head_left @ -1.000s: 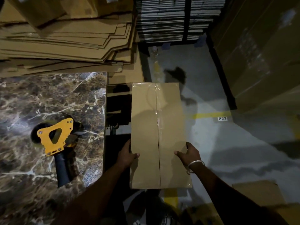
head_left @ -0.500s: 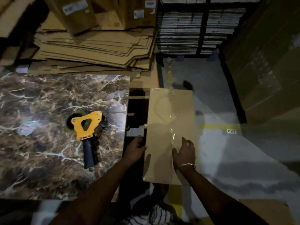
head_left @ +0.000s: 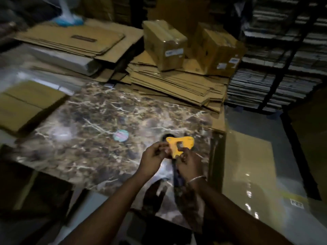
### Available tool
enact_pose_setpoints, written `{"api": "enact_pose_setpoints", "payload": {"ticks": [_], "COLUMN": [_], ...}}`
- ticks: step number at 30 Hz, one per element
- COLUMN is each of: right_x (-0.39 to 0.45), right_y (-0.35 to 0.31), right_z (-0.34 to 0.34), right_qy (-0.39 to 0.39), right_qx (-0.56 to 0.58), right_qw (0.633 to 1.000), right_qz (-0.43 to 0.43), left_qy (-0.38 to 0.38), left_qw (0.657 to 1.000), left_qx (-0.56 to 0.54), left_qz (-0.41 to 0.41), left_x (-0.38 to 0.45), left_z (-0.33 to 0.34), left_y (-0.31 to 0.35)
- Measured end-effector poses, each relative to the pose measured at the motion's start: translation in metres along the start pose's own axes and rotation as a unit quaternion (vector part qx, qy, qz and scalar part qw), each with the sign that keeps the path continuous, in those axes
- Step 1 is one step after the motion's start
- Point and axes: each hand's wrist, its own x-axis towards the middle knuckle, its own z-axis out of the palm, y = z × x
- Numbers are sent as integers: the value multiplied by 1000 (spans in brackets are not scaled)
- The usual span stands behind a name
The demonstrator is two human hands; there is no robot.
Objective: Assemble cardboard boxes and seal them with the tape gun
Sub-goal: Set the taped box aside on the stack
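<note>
The yellow tape gun (head_left: 180, 145) with a dark handle lies on the brown marble table (head_left: 99, 131). My right hand (head_left: 190, 163) grips it at the lower part of the yellow frame, fingers curled round it. My left hand (head_left: 153, 157) is at the gun's left edge with fingers curled, seemingly pinching something there; blur hides the detail. The taped cardboard box (head_left: 247, 167) stands on the floor just right of the table, with neither hand on it.
Stacks of flat cardboard (head_left: 177, 85) lie behind the table, with two sealed boxes (head_left: 165, 45) on top. More flat cardboard (head_left: 70, 41) is at the back left, a folded box (head_left: 24, 106) at the left edge. A round sticker (head_left: 121, 134) is on the marble. Shelving (head_left: 276, 64) stands right.
Both hands let go of the taped box and moved left onto the tape gun. The view swung left and up toward the table.
</note>
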Motion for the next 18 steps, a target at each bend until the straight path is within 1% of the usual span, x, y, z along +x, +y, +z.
{"api": "enact_pose_setpoints", "payload": {"ticks": [3,7,9,12,15,18], "right_x": [-2,-1,2,8,17,31], "right_y": [-66,-137,-166,-206,-240,-269], "right_z": [66,145,178,221,262,305], "right_qy": [-52,-156,-194,-246,-274,-308], "right_qx": [30,31,7,-6,-20,-45], "right_qw": [998,987,980,968,960,948], "right_qz": [8,-3,-34,-55,-59,-71], "left_qy": [46,165,212,259,314,346], "left_qw": [999,986,976,964,947,935], "left_qx": [-3,-2,-13,-16,-19,-3], "left_qz": [-7,-24,-38,-54,-67,-80], "left_x": [-12,-25,-29,-33,-35,-31], "left_z": [-92,-204,-251,-310,-357,-401], "left_y": [-1,-9,-17,-28,-36,-52]}}
